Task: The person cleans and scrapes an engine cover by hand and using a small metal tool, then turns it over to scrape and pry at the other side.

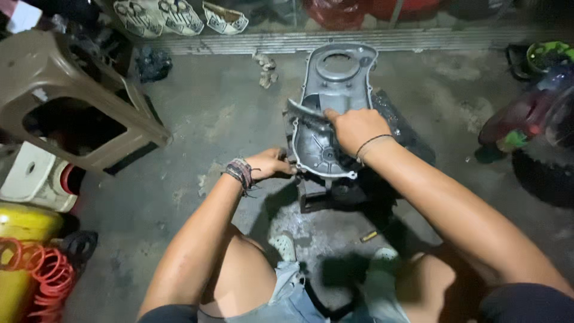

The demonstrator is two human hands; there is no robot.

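The person squats on the concrete floor [197,113] w/ a grey metal engine side cover [335,96] standing nearly upright in front of the knees, propped on a dark engine block [382,179]. The right hand [354,128] lies over the cover's mid section, fingers curled and pressed to the casting by a thin curved strip [306,111], prob. a gasket or trim piece, though it's hard to tell. The left hand [272,164] sits at the cover's lower left edge, fingers closed on the rim; whether a small tool or bolt is pinched there can't be told. Judging by this, the cover is being seated or worked loose at that edge; next calls for steady hold w/ the right hand while the left works the rim. Containers: a green tub [547,55] at the floor's far right edge, contents dark, unclear; a yellow tank [24,224] w/ coiled orange hose [51,272] at the left edge.
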